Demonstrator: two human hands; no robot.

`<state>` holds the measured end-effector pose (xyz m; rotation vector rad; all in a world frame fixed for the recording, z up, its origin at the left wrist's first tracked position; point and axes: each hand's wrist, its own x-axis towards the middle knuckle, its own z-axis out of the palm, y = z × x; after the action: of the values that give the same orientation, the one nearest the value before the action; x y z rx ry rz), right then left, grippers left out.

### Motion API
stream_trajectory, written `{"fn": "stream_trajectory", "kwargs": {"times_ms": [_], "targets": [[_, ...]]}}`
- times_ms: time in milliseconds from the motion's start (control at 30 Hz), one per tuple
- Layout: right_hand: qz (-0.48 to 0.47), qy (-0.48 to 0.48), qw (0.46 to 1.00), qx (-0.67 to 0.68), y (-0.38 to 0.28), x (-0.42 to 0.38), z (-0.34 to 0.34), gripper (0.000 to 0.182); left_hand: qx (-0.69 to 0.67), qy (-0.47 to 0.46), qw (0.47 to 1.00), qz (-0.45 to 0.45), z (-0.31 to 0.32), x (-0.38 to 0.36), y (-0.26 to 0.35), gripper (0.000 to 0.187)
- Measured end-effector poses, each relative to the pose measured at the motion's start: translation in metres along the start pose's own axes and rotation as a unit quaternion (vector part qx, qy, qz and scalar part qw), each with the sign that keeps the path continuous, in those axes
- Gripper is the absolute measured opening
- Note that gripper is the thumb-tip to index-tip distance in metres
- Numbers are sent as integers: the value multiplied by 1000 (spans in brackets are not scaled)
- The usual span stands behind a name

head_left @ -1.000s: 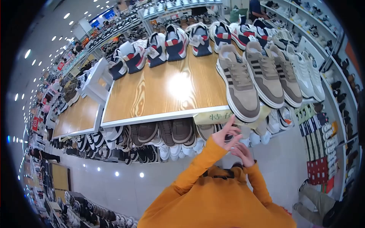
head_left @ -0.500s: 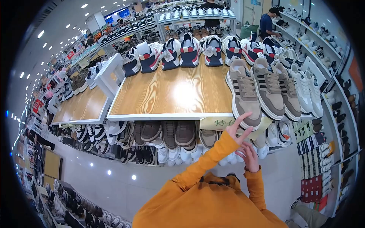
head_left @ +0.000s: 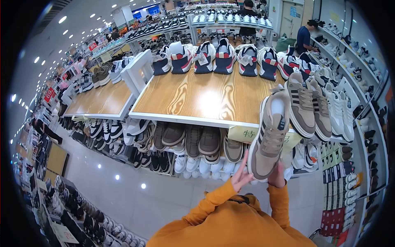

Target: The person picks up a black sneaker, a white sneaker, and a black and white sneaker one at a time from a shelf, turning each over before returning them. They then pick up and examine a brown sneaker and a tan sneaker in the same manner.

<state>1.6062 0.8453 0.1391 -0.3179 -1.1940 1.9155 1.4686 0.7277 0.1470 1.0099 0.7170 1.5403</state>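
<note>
A beige and brown sneaker [head_left: 268,142] with dark side stripes is between my hands in front of the table's edge, its toe tipped down toward me. My left hand [head_left: 241,176] presses along the left side of the toe, fingers on the sole edge. My right hand [head_left: 278,176] grips the toe from the right and below; the shoe hides part of its fingers. Just beyond stand a matching beige sneaker [head_left: 301,108] and another beige sneaker [head_left: 320,109]. White sneakers [head_left: 338,111] are to their right.
A wood-topped display table [head_left: 177,101] carries a back row of navy, white and red sneakers [head_left: 224,57]. Brown shoes [head_left: 210,140] fill the shelf below. A yellow sign [head_left: 242,133] hangs on the front edge. A person [head_left: 304,39] stands by the right wall shelves.
The nearest beige sneaker has come off the table toward me. My left hand has moved down from its toe to its side, and my right hand has closed on it. The view has shifted.
</note>
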Motion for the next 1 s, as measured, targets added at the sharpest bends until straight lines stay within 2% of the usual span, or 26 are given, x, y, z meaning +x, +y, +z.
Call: {"fn": "stream_trajectory", "kwargs": {"times_ms": [100, 133, 333, 433, 500, 567, 633, 733, 867, 967, 1000], "targets": [[36, 38, 998, -46, 13, -3, -13, 54, -6, 66, 996, -53, -1, -1, 1, 81], [36, 57, 998, 0, 13, -4, -12, 56, 14, 76, 997, -25, -3, 0, -7, 85], [21, 34, 998, -49, 14, -35, -16, 64, 26, 97, 991, -84, 5, -25, -32, 88], [22, 26, 997, -70, 17, -67, -28, 70, 58, 96, 981, -160, 2, -48, -70, 89], [38, 12, 995, -89, 8, -90, -33, 73, 41, 82, 982, -168, 0, -66, -105, 88], [49, 7, 992, -115, 4, -118, -41, 73, -9, 71, 983, -168, 16, -74, -112, 89], [80, 37, 992, -93, 6, -149, -52, 73, -87, 61, 982, -157, 45, -81, -104, 90], [108, 74, 989, -67, 5, -193, -60, 72, -80, 42, 983, -159, 61, -103, -140, 91], [118, 108, 984, -73, 10, -254, -83, 66, -103, 55, 961, -252, 98, -132, -160, 89], [150, 157, 975, -49, 9, -289, -89, 61, -44, 104, 924, -365, 120, -153, -173, 88], [170, 176, 969, -44, 15, -304, -97, 56, -5, 87, 911, -404, 106, -166, -210, 87]]}}
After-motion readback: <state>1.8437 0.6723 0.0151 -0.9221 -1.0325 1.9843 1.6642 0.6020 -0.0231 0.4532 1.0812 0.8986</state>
